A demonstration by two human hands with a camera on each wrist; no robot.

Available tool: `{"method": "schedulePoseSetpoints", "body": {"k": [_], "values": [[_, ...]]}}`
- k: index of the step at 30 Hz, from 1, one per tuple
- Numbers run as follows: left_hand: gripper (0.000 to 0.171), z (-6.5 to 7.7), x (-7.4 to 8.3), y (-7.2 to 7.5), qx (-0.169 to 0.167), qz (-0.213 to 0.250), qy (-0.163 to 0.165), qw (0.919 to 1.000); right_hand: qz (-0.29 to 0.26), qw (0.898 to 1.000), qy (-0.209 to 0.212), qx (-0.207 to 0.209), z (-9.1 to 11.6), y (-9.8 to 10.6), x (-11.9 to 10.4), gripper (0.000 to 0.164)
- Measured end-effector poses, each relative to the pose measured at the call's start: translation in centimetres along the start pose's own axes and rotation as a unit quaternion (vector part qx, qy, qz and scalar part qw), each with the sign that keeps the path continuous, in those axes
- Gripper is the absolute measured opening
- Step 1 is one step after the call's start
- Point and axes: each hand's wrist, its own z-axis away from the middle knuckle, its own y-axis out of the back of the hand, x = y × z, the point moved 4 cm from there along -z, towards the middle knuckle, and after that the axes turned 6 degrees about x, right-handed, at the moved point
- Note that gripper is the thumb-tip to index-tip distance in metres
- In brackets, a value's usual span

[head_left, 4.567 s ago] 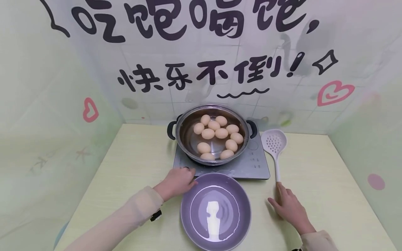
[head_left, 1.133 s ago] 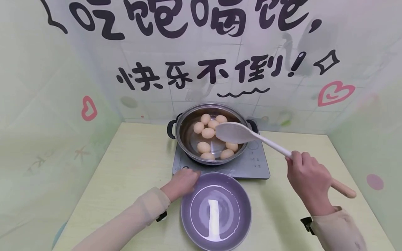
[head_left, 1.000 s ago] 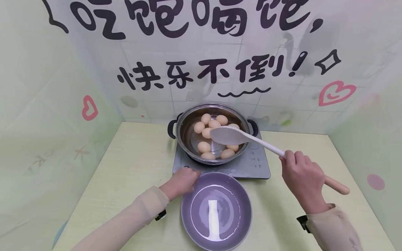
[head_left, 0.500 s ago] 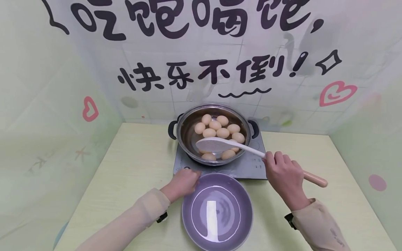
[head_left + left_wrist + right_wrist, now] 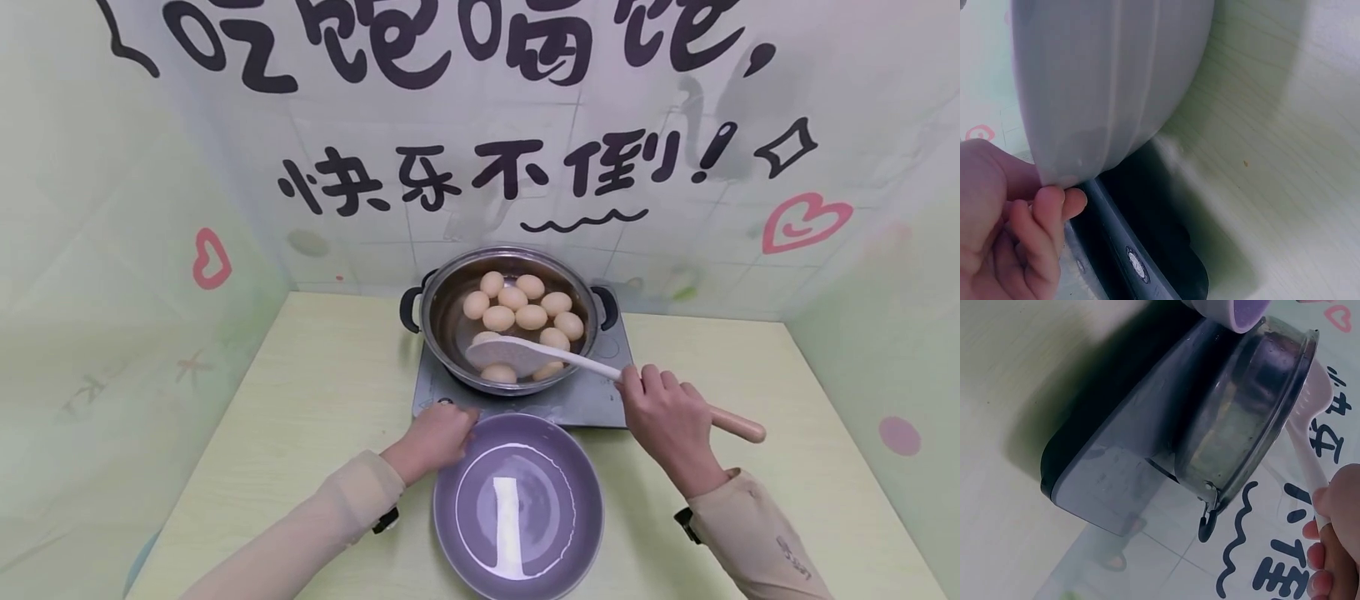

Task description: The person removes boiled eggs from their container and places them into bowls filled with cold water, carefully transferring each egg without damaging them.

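The slotted spoon [image 5: 519, 354], which lay on the tabletop [image 5: 322, 383] beside the stove [image 5: 570, 412] at first, is now up over the pot [image 5: 450, 325], with the right hand [image 5: 667, 417] gripping its handle instead of just resting near it. About a second ago the spoon's head covered eggs [image 5: 531, 317] on the pot's right side; those show again, and it partly hides ones near the front. The right hand has moved inward, bringing more sleeve [image 5: 750, 525] and a black wristband [image 5: 687, 527] into view. The left hand [image 5: 435, 435] has shifted slightly right along the bowl [image 5: 465, 533], its fingers drawn in closer to the rim.
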Motion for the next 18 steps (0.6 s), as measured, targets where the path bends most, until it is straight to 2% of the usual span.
{"method": "schedulePoseSetpoints", "body": {"k": [5, 10, 14, 18], "values": [[0.013, 0.0, 0.0, 0.0, 0.004, 0.0, 0.0, 1.0, -0.008, 1.0, 0.013, -0.004, -0.6, 0.4, -0.4, 0.037], [0.012, 0.0, 0.0, -0.1, 0.006, -0.002, 0.0, 1.0, -0.009, 1.0, 0.015, -0.023, -0.3, 0.1, -0.5, 0.037], [0.012, 0.0, 0.0, 0.0, 0.003, 0.0, 0.003, 1.0, -0.023, 0.997, 0.001, -0.071, 0.0, -0.4, -0.1, 0.035], [0.012, 0.0, 0.1, 0.0, -0.003, 0.0, 0.007, 1.0, -0.048, 0.989, -0.028, -0.137, -0.1, -0.6, 0.5, 0.028]]}}
